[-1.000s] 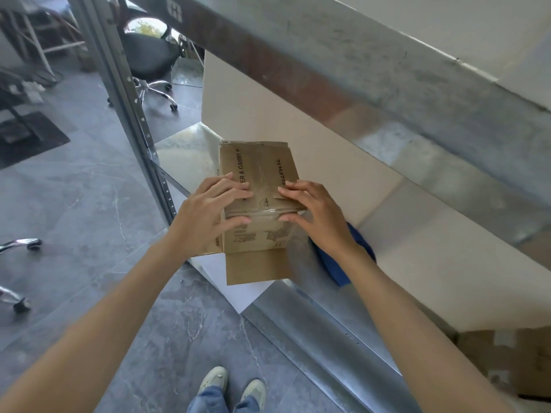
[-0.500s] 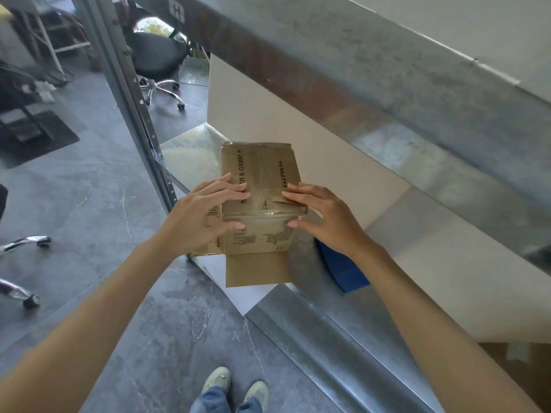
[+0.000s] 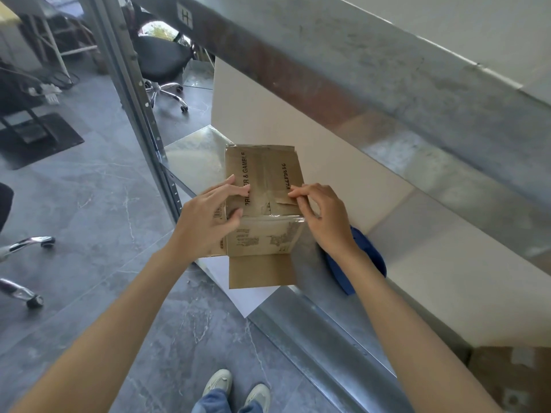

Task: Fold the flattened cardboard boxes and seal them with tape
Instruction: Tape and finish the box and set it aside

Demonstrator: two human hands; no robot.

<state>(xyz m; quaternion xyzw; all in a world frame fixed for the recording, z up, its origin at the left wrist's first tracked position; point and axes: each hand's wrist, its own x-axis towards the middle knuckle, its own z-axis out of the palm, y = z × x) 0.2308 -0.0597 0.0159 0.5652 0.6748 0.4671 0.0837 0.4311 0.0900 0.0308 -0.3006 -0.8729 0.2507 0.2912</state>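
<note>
Cardboard is being closed up: the box (image 3: 264,171) is stood on the metal shelf (image 3: 193,156), near its front edge, with a strip of clear tape (image 3: 268,223) laid over the near top edge and down the front face. A second ago both hands were spread flat across the top, pressing that strip down. Now the fingers are drawn back towards the sides.

The left hand (image 3: 213,217) is curled round the upper left corner, fingers on top and thumb on the front. The right hand (image 3: 326,220) is bent over the upper right edge, its fingertips (image 3: 293,193) set on a ragged flap edge and its thumb against the side. The box is thus grasped rather than smoothed, so this seam is judged nearly done, and a turn or lift is probably called for next. One flap (image 3: 262,271) is left unfolded, sticking out from the foot of the front face, so that end is not yet sealed.

Just beside the right wrist a blue object (image 3: 368,257) is seen on the shelf; what it is cannot be told. A white board (image 3: 268,114) is stood right behind the box, so little room is left for turning. A white sheet (image 3: 247,296) is spread under the box. An office chair (image 3: 165,59) is placed well apart on the floor.
</note>
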